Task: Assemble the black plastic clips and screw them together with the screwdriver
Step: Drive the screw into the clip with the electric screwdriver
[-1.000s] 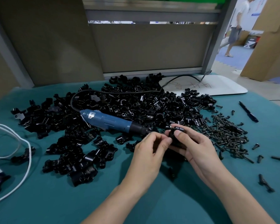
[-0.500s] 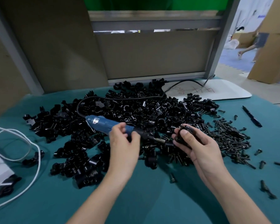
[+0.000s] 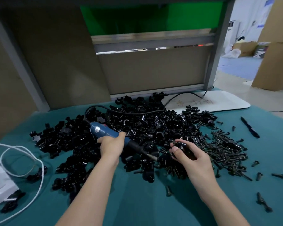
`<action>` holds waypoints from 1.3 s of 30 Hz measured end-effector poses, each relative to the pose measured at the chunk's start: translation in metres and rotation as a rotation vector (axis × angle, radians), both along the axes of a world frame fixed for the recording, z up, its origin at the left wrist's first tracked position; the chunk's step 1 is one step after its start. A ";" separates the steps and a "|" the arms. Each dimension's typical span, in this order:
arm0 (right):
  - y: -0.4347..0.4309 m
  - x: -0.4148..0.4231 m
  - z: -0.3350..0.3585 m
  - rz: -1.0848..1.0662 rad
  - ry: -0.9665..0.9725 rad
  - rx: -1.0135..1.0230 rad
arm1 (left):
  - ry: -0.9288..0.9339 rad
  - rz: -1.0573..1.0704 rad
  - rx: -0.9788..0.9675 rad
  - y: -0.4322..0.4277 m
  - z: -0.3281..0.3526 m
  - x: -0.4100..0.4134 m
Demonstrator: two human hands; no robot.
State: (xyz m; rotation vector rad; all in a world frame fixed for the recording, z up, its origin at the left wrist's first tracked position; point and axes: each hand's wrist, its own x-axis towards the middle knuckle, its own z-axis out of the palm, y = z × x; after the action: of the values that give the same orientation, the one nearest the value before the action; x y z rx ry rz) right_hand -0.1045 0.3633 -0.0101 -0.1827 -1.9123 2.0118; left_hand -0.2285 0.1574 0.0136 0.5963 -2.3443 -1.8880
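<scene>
A big heap of black plastic clips [image 3: 137, 128] covers the middle of the teal table [image 3: 137, 206]. My left hand [image 3: 111, 144] grips the blue electric screwdriver [image 3: 104, 132], which lies across the heap with its metal tip [image 3: 152, 156] pointing right. My right hand [image 3: 188, 154] holds an assembled black clip [image 3: 180, 145] just right of the tip. A pile of black screws [image 3: 225, 147] lies to the right of that hand.
The screwdriver's black cable [image 3: 129, 111] loops back over the heap. A white cord [image 3: 23, 160] and a white box [image 3: 0, 181] sit at the left. A white board [image 3: 219, 103] and a black pen [image 3: 250, 127] lie at the right. Loose screws [image 3: 258, 175] dot the right edge.
My left hand left the clip, reached to the screwdriver and now grips its blue body. My right hand kept the clip. The view tilted upward.
</scene>
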 end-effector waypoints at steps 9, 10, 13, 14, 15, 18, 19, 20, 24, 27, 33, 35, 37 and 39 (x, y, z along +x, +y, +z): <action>0.002 -0.005 -0.005 -0.031 -0.022 0.034 | 0.220 -0.335 1.139 0.018 0.018 0.001; 0.003 -0.007 -0.005 -0.042 -0.015 0.030 | 0.214 -0.345 1.182 0.019 0.016 0.000; 0.005 -0.008 -0.006 -0.051 -0.011 0.039 | 0.185 -0.272 1.276 0.019 0.005 -0.001; 0.005 -0.007 -0.005 -0.046 -0.014 0.046 | 0.179 -0.229 1.302 0.019 0.002 -0.002; 0.005 -0.007 -0.004 -0.036 -0.018 0.059 | 0.178 -0.183 1.329 0.018 0.000 -0.004; 0.002 -0.005 -0.003 -0.011 -0.025 0.137 | 0.194 -0.088 1.394 0.016 -0.003 -0.008; 0.001 -0.005 -0.004 -0.009 -0.028 0.167 | 0.193 -0.076 1.394 0.016 -0.003 -0.009; 0.000 -0.005 -0.004 -0.008 -0.031 0.189 | 0.189 -0.070 1.387 0.017 -0.003 -0.009; -0.003 -0.004 -0.005 -0.004 -0.048 0.264 | 0.164 -0.066 1.343 0.021 -0.004 -0.007; -0.003 -0.003 -0.004 -0.011 -0.045 0.279 | 0.145 -0.072 1.317 0.022 -0.003 -0.006; -0.004 -0.002 -0.002 0.001 -0.051 0.284 | 0.097 -0.073 1.362 0.022 -0.003 -0.002; -0.004 -0.001 -0.002 0.002 -0.053 0.285 | 0.088 -0.072 1.347 0.022 -0.003 -0.002; -0.004 0.000 -0.002 0.001 -0.057 0.287 | 0.082 -0.067 1.333 0.022 -0.003 -0.002; -0.004 0.000 -0.001 0.005 -0.062 0.288 | 0.079 -0.063 1.341 0.022 -0.004 -0.003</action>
State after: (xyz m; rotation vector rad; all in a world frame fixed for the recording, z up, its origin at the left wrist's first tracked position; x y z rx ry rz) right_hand -0.1050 0.3598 -0.0116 -0.1669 -2.2147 1.7250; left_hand -0.2311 0.1791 0.0093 0.4302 -0.7286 -3.1962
